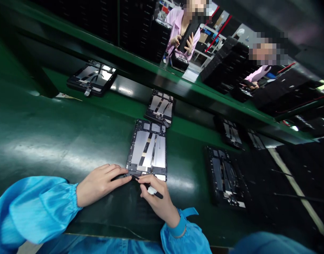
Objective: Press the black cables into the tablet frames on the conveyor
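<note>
An opened tablet [148, 151] lies on the green table in front of me, its silver inner plate and dark ribbon cables showing. My left hand [102, 181] rests at its near left corner, fingers stretched out and fingertips touching the edge. In my right hand [159, 199] is a slim black pen-like tool [157, 193] with a white section, pinched between thumb and fingers. The tip of the tool meets the tablet's near edge, close to my left fingertips. Fingers partly hide that edge, so the exact contact there cannot be made out.
Behind it lies another opened tablet [160, 107]; one more opened tablet [93, 77] sits far left. To the right are several, including a nearer opened tablet [225, 176]. A green shelf [193, 95] crosses above, bearing black stacks [225, 63]. Beyond it, a person in pink [175, 21] holds a dark panel.
</note>
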The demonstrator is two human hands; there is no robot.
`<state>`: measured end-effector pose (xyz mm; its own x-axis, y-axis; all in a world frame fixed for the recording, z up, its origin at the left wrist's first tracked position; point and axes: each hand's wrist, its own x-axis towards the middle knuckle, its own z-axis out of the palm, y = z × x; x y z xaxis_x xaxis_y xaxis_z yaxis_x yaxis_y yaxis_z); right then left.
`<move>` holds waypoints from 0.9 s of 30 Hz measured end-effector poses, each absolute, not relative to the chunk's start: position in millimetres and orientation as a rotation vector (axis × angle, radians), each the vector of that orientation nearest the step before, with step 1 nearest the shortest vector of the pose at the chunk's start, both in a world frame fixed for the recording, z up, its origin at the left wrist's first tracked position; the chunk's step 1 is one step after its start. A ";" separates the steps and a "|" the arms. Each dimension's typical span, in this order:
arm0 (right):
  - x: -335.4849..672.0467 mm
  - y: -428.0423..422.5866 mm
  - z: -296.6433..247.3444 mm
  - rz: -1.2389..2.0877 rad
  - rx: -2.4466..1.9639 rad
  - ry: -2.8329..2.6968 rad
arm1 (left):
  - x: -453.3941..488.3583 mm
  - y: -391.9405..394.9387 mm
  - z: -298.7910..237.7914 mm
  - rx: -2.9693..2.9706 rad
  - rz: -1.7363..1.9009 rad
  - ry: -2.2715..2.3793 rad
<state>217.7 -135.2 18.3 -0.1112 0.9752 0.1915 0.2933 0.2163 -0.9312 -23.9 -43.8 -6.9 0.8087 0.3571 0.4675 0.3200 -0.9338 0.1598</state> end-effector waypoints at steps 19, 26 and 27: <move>224.0 -152.5 14.1 1.377 -1.488 -1.150 | -37.0 -98.6 9.2 2.727 0.560 0.384; 217.9 -153.7 21.6 1.161 -1.644 -1.464 | -26.3 -98.6 -2.6 2.831 0.574 0.356; 216.9 -153.7 20.8 1.145 -1.646 -1.472 | -26.5 -98.8 -3.5 2.829 0.579 0.355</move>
